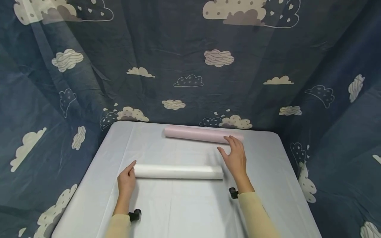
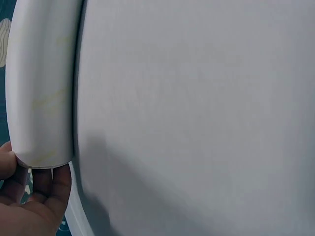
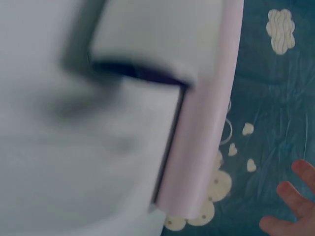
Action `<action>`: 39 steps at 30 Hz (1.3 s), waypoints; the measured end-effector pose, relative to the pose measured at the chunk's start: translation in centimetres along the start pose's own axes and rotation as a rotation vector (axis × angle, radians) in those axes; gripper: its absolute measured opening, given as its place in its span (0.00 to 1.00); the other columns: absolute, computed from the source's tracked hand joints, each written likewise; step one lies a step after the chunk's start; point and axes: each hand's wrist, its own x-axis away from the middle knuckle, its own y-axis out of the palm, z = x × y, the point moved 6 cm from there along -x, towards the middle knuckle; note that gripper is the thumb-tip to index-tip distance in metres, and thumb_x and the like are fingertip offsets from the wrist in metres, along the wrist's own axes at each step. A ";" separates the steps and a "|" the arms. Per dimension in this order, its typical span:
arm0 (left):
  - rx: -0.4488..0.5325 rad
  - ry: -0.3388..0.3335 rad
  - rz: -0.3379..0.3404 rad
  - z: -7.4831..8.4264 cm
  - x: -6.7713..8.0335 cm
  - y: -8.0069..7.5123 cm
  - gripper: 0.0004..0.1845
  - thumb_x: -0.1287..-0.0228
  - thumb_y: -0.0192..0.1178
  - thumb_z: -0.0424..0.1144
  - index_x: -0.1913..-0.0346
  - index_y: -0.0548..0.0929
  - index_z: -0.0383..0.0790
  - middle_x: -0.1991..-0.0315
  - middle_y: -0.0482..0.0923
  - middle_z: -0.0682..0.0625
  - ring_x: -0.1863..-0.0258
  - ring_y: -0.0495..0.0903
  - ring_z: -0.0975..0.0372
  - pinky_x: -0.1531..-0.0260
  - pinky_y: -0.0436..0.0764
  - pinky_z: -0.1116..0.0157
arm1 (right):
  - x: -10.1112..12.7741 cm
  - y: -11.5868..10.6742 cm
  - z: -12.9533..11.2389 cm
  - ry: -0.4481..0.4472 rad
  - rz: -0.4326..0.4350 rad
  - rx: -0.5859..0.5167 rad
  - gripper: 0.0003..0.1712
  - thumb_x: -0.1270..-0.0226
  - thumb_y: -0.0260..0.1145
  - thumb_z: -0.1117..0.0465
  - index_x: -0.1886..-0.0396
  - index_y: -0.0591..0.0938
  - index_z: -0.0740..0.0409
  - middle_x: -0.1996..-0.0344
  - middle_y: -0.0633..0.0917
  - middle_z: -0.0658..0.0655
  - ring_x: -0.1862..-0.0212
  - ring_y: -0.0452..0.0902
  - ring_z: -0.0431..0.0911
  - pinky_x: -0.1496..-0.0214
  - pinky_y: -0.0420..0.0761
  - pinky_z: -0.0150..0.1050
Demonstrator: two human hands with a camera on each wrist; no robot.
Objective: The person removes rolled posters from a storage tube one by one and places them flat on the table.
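Note:
A white roll (image 1: pixel 178 172) lies crosswise over the table's middle, with faint yellow marks on its side in the left wrist view. My left hand (image 1: pixel 126 181) holds its left end, the fingers (image 2: pixel 60 189) curled up against the end and the thumb at the side. Farther back, a pale pink roll (image 1: pixel 196 134) stretches along the table's rear edge. My right hand (image 1: pixel 236 158) is away from the white roll's right end, thumb and fingers spread, and its fingertips overlap the pink roll's right end in the head view. Blurred in the right wrist view, the white roll (image 3: pixel 157 39) shows a dark hollow end.
Both rolls are on a table with a white cover (image 1: pixel 172 205). Behind and beside it hangs a dark blue curtain (image 1: pixel 166 49) with cloud prints, close to the table's back edge. A small black device (image 1: pixel 135 215) is strapped at each wrist.

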 end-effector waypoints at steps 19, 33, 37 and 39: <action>0.020 0.039 -0.032 3.4 0.9 4.9 0.22 0.19 0.49 0.30 0.30 0.82 0.39 0.32 0.79 0.35 0.28 0.76 0.40 0.30 0.76 0.42 | 6.6 3.0 -2.4 -0.063 -0.066 -0.024 0.31 0.32 0.76 0.47 0.33 0.82 0.49 0.30 0.81 0.60 0.26 0.72 0.61 0.21 0.68 0.59; 0.038 0.058 -0.062 5.0 2.7 7.6 0.21 0.20 0.51 0.29 0.31 0.83 0.40 0.32 0.81 0.38 0.29 0.78 0.42 0.30 0.78 0.44 | 8.7 5.1 -1.3 -0.066 -0.091 0.137 0.25 0.35 0.78 0.48 0.39 0.87 0.45 0.36 0.86 0.57 0.30 0.76 0.59 0.21 0.65 0.68; 0.032 0.066 -0.073 5.3 3.4 8.1 0.21 0.19 0.50 0.30 0.32 0.83 0.40 0.32 0.81 0.37 0.29 0.78 0.42 0.30 0.78 0.44 | 8.8 5.2 -0.9 -0.089 -0.074 0.170 0.20 0.34 0.77 0.48 0.43 0.88 0.44 0.39 0.87 0.56 0.32 0.78 0.59 0.22 0.65 0.69; 0.030 0.073 -0.074 5.4 3.7 8.2 0.20 0.20 0.51 0.30 0.32 0.84 0.39 0.33 0.82 0.37 0.30 0.78 0.41 0.31 0.78 0.44 | 8.8 5.2 -0.7 -0.097 -0.071 0.174 0.19 0.33 0.76 0.48 0.45 0.89 0.44 0.40 0.88 0.55 0.32 0.78 0.59 0.22 0.65 0.69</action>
